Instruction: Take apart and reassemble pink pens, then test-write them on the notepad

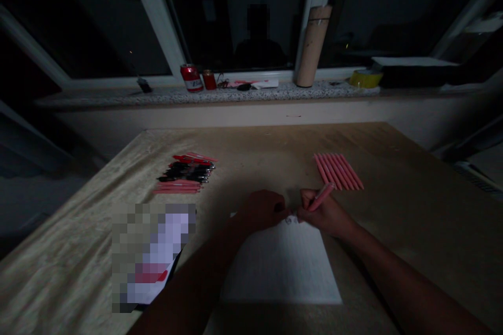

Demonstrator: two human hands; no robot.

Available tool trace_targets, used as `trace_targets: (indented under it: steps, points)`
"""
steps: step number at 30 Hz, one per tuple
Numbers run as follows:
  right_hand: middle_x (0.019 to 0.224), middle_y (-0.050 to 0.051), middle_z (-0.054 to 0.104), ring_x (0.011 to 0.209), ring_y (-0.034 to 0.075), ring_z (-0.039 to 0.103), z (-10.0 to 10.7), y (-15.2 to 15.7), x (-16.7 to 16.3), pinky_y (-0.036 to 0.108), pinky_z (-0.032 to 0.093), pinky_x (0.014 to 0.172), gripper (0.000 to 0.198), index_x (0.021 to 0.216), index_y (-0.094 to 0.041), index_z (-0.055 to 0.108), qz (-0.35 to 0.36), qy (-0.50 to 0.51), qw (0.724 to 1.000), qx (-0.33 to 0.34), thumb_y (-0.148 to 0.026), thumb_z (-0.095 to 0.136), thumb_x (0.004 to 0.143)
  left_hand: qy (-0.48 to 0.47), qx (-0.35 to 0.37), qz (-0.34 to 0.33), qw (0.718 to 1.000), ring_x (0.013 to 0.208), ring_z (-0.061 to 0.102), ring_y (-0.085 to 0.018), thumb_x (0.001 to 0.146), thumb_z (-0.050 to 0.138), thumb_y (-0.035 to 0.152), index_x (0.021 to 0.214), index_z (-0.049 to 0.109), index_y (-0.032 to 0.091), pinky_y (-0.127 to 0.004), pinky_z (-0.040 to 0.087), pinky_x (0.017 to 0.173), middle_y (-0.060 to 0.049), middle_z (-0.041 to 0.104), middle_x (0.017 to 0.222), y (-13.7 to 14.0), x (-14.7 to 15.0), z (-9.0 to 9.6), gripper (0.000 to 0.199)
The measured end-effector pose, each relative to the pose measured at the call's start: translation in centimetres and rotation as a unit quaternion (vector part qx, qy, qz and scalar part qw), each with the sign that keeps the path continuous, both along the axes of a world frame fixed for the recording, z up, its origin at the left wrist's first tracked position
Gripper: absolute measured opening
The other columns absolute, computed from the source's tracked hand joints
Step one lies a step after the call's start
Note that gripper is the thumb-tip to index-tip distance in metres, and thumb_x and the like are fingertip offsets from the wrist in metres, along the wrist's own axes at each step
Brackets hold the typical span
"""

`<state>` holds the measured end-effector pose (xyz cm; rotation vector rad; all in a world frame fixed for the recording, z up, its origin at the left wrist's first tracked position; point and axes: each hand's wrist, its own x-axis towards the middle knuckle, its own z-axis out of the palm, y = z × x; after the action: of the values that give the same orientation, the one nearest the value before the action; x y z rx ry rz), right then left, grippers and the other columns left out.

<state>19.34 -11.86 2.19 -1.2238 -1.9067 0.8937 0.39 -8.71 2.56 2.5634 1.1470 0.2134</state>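
In the dim head view, my right hand [320, 212] is closed around a pink pen [323, 194], writing grip, at the upper right of a white sheet of paper [286, 269]. A few small dark marks show on the sheet between my hands. My left hand [265, 209] rests at the paper's top edge with its fingers curled; whatever they may pinch is hidden. Beyond my right hand lies a neat row of several pink pens [338, 171]. Off to the left is a pile of black pens [188, 171], with red and pink pens on either side.
A phone-like item [157, 261], mostly blurred out, lies left of my left forearm. The cloth-covered table [251, 152] reaches the wall. On the windowsill stand a red can [192, 78], a red jar [209, 80], a tall tan cylinder [313, 47] and yellow tape [365, 79].
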Motion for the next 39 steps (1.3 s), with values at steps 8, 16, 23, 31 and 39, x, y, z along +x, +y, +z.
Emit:
trace_targets:
  steps: [8,16,23,31,39]
  points:
    - [0.050,-0.006,0.041,0.046,0.008,0.040,-0.5,0.2,0.3,0.020,0.027,0.043,0.024,0.056,-0.021,0.034,-0.036,0.003,0.999,0.025,-0.018,0.053,0.071,-0.013,0.008,0.000,1.000,0.062,0.052,-0.013,0.084,0.047,0.052,0.076,0.065,0.017,-0.024,0.034,0.059,-0.002,0.062,0.068,0.1,0.0,-0.4,0.040]
    - [0.049,-0.005,0.043,0.045,0.008,0.040,0.0,0.2,0.2,0.019,0.027,0.042,0.024,0.055,-0.021,0.034,-0.061,-0.007,0.998,0.035,-0.017,0.052,0.070,-0.015,0.001,0.004,1.000,0.062,0.052,-0.012,0.085,0.045,0.053,0.076,0.065,0.017,-0.024,0.034,0.060,-0.002,0.062,0.068,0.1,-0.1,-0.4,0.042]
    - [0.047,-0.003,0.054,0.043,0.009,0.050,0.0,0.0,0.4,0.019,0.033,0.040,0.023,0.055,-0.021,0.036,-0.038,0.030,0.997,-0.053,-0.016,0.055,0.067,-0.005,-0.012,0.008,1.000,0.064,0.053,-0.013,0.084,0.048,0.051,0.076,0.065,0.018,-0.024,0.036,0.061,-0.002,0.063,0.070,0.0,0.0,-0.1,0.038]
    - [0.037,-0.007,0.049,0.027,0.007,0.041,0.8,-0.2,-0.2,0.016,0.025,0.028,0.027,0.056,-0.022,0.034,-0.078,0.172,0.970,-0.155,-0.024,0.058,0.068,-0.136,-0.027,0.029,0.990,0.066,0.055,-0.011,0.083,0.051,0.034,0.102,0.059,0.019,-0.023,0.041,0.064,0.000,0.064,0.080,-0.3,-0.1,0.1,0.026]
    - [0.032,-0.008,0.044,0.023,0.007,0.039,1.1,-1.4,-2.0,0.016,0.024,0.023,0.027,0.055,-0.021,0.037,0.078,0.153,0.930,-0.324,-0.032,0.056,0.071,-0.297,-0.007,0.002,0.955,0.070,0.054,-0.008,0.082,0.051,0.025,0.128,0.042,0.019,-0.022,0.046,0.071,-0.004,0.060,0.102,-0.1,-0.1,-0.8,0.048]
